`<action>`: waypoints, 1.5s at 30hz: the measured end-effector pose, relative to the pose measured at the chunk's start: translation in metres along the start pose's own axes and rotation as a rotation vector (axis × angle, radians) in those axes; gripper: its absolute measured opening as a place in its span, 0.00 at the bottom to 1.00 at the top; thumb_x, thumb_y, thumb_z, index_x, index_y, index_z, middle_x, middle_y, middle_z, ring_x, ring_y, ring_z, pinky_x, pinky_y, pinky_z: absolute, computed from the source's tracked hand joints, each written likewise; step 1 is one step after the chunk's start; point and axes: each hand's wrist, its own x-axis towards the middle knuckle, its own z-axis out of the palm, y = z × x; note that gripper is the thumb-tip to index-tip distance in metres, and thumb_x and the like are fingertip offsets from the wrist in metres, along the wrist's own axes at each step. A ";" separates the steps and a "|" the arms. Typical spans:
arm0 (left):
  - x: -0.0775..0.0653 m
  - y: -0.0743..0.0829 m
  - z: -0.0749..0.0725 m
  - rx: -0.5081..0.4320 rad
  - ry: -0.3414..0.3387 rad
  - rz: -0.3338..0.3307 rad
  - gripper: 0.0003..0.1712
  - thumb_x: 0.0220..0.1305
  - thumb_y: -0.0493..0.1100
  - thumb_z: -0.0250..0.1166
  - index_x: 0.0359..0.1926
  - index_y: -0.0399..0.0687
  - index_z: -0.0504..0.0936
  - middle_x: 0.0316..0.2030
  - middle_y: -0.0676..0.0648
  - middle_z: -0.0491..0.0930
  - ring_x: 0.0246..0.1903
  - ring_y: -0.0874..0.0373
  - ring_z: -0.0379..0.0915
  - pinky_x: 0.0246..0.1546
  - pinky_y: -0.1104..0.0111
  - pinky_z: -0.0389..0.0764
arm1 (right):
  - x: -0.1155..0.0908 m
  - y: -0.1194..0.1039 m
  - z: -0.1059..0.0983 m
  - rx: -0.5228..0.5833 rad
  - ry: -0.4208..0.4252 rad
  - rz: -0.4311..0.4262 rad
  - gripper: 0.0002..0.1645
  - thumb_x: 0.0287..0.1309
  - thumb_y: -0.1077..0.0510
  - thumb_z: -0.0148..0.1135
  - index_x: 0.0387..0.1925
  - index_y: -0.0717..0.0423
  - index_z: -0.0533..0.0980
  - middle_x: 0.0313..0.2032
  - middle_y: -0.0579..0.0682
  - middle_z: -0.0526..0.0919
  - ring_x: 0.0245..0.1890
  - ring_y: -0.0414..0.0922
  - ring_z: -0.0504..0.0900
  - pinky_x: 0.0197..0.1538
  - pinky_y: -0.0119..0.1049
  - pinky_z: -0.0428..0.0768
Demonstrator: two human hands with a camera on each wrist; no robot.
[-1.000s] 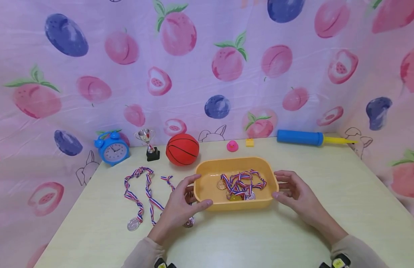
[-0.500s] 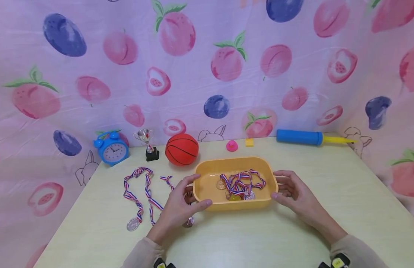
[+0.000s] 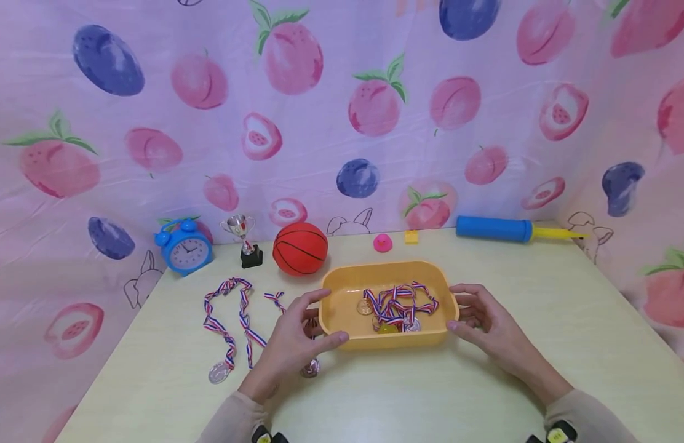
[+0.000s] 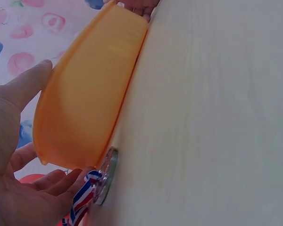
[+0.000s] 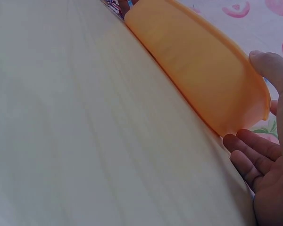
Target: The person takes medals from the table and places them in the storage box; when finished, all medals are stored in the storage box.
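Note:
A yellow plastic basin sits on the table, holding several medals with tangled striped ribbons. At its left end my left hand grips it, thumb on the near rim and fingers round the end. My right hand grips the other end in the same way. In the left wrist view, a medal lies right beside the left fingers, its ribbon against them. Under the right wrist camera, the thumb meets the basin's rim while the lower fingers reach beneath its end wall.
Left of the basin lie a silver medal and its ribbon. Along the back stand a blue alarm clock, a trophy and a red basketball. Farther right are a pink duck, a yellow block and a blue pump.

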 end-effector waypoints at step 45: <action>-0.028 -0.032 -0.054 0.322 -0.140 0.135 0.34 0.41 0.52 0.96 0.52 0.60 0.92 0.41 0.52 0.83 0.39 0.53 0.78 0.35 0.71 0.80 | 0.001 0.002 0.000 -0.002 0.001 0.002 0.40 0.75 0.49 0.75 0.80 0.44 0.66 0.72 0.62 0.79 0.63 0.57 0.83 0.57 0.27 0.85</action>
